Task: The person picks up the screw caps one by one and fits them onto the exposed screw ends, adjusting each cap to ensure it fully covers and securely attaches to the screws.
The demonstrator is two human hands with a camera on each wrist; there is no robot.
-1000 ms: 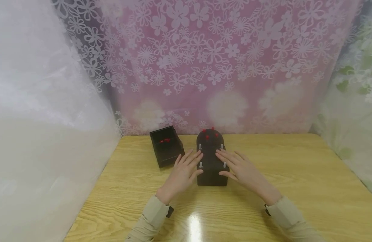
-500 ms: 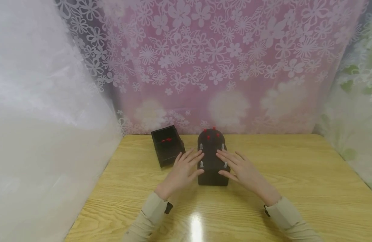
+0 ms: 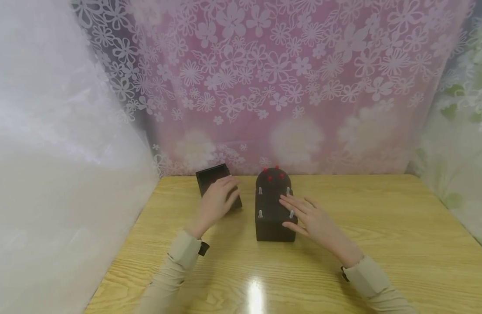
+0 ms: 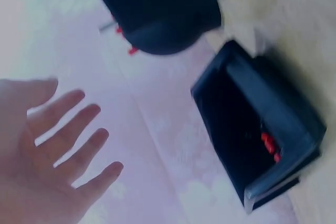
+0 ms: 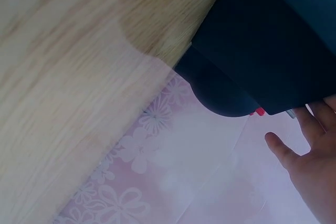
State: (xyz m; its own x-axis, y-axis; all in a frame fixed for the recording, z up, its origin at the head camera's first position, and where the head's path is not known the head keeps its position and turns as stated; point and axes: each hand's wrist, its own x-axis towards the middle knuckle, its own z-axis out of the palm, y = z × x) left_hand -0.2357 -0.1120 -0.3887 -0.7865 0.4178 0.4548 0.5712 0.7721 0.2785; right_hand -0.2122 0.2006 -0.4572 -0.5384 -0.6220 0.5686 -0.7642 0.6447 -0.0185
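A black block with a rounded far end [image 3: 273,229] stands on the table, with several silver pegs [image 3: 260,213] upright on top and several small red pegs [image 3: 270,178] on its rounded part. My right hand [image 3: 317,222] rests at the block's right edge, fingers straight across its top. My left hand [image 3: 215,201] is over the black open box [image 3: 209,173], covering much of it in the head view. In the left wrist view its fingers are spread and hold nothing, apart from the box. Small red pieces [image 4: 270,144] lie inside the box.
The wooden table [image 3: 343,279] runs up to a pink flowered curtain [image 3: 245,87] behind the block and box. A pale sheet [image 3: 68,131] hangs on the left, another with green leaves [image 3: 456,144] on the right.
My left hand has left the block's left side and moved left and away from me, over the box. The right hand, the block and the box have stayed in place.
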